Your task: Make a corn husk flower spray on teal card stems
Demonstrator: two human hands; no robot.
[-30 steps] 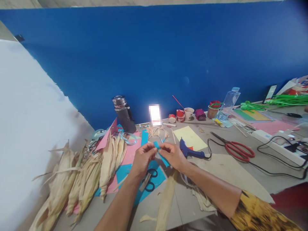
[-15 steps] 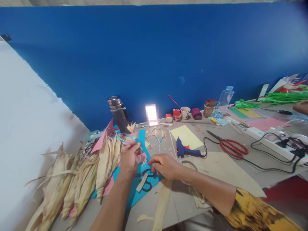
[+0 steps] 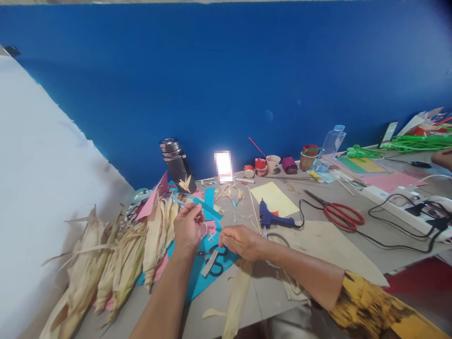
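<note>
My left hand (image 3: pixel 187 228) is closed in a pinch on a thin blue paper strip (image 3: pixel 209 209), which runs up and to the right from my fingers. My right hand (image 3: pixel 243 241) lies low on the table with its fingers curled onto the upper handle loop of the black scissors (image 3: pixel 214 264). The scissors rest on a blue paper sheet (image 3: pixel 197 287) that overlaps pink paper. A long dried husk strip (image 3: pixel 237 301) lies just below my right wrist.
Dried corn husks (image 3: pixel 106 263) are piled at the left. A blue glue gun (image 3: pixel 273 219), yellow paper (image 3: pixel 273 197), red scissors (image 3: pixel 341 214), a dark flask (image 3: pixel 174 162), small pots and a white power strip (image 3: pixel 402 205) with cables crowd the table. Another person's hand (image 3: pixel 443 157) shows at far right.
Both hands held the blue strip together a second ago. My right hand let go and dropped to the black scissors, while my left hand carried the strip to the left.
</note>
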